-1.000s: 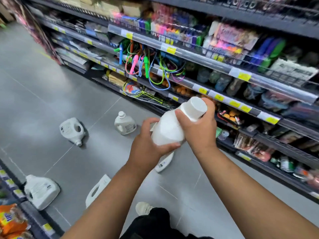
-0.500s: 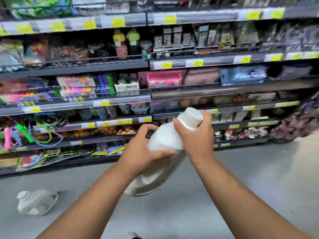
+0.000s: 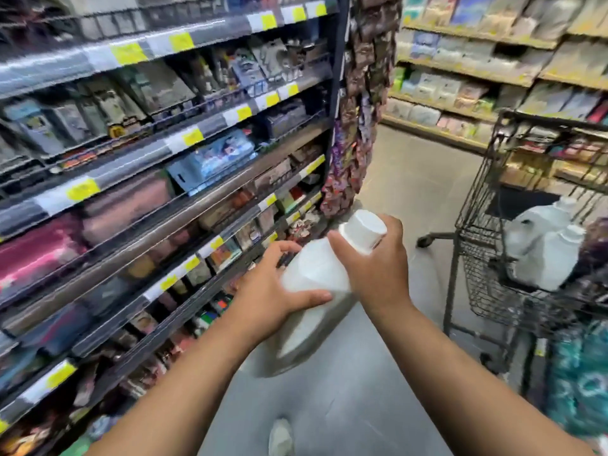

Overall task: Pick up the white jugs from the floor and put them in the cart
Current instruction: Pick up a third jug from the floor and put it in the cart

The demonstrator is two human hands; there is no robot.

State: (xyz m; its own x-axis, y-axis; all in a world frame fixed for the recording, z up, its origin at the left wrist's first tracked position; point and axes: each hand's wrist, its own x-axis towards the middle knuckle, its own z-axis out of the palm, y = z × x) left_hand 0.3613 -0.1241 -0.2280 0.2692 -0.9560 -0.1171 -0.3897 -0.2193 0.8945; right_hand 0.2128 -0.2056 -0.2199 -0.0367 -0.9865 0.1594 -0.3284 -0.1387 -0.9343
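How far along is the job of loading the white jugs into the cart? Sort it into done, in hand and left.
Done: at least two white jugs sit in the cart. In hand: the left hand and right hand grip another jug, not yet at the cart. Left: put it in; no jugs show on the visible floor.
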